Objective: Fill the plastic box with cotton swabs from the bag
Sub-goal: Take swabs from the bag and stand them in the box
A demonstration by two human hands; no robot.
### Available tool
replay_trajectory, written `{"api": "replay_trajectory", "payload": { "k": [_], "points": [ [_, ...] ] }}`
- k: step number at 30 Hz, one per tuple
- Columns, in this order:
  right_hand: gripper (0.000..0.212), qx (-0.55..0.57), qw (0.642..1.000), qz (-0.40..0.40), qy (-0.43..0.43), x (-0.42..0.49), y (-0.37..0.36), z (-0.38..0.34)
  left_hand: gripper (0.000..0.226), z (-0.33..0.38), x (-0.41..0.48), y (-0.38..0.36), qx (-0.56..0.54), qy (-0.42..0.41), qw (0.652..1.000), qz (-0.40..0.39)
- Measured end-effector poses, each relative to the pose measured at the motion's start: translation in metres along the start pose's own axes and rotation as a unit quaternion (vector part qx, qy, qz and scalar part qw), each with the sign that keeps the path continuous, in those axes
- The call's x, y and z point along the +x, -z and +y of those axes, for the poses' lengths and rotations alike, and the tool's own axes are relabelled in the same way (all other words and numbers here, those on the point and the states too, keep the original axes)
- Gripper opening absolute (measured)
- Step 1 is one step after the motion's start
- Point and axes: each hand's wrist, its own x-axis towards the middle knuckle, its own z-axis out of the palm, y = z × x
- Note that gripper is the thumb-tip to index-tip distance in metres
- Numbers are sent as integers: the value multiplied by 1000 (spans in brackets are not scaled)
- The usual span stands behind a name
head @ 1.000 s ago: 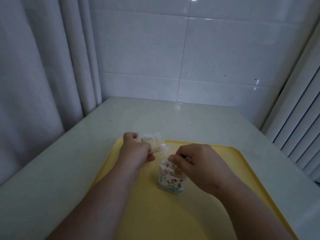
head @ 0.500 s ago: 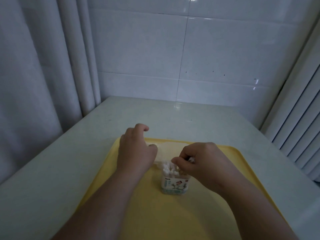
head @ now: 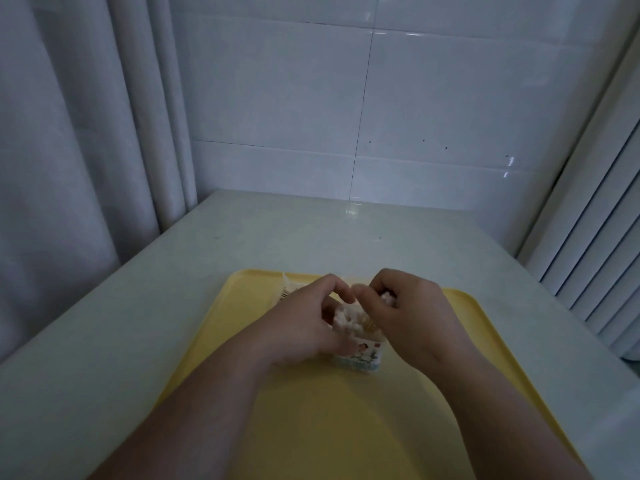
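my left hand (head: pixel 304 320) has let go of the bag (head: pixel 294 289), now lying by the tray's (head: pixel 485 358) far edge, and cups the plastic box (head: pixel 358 355) mid-tray; right hand (head: pixel 412 306) pinches cotton swabs (head: pixel 346 318) into it, nearly full.

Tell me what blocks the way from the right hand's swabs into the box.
Nothing visible does. The box stands open on the tray, and the right hand holds swabs at its mouth. The left hand rests beside the box, not over the opening.
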Motion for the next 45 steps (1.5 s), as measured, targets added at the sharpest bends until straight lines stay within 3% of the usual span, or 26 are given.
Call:
{"api": "replay_trajectory", "payload": {
  "k": [9,21,29,32,35,39,45],
  "points": [
    [7,131,991,-6,-11,0,8,0,60,-2,1,2,-8,17,1000,16],
    [12,116,991,-41,-46,5,4,2,60,-3,2,0,-11,18,1000,9],
    [8,178,984,6,-21,2,9,2,59,-1,2,1,-9,17,1000,8],
    [22,113,993,-27,25,2,6,2,60,-1,2,2,-6,20,1000,9],
    [16,41,997,-44,48,3,-1,2,61,-1,2,2,-9,25,1000,7],
    [9,10,999,-6,39,2,0,3,61,-4,4,2,-3,35,999,11],
    [15,25,999,-40,-6,3,2,3,61,-5,4,0,-6,28,1000,5]
  ]
}}
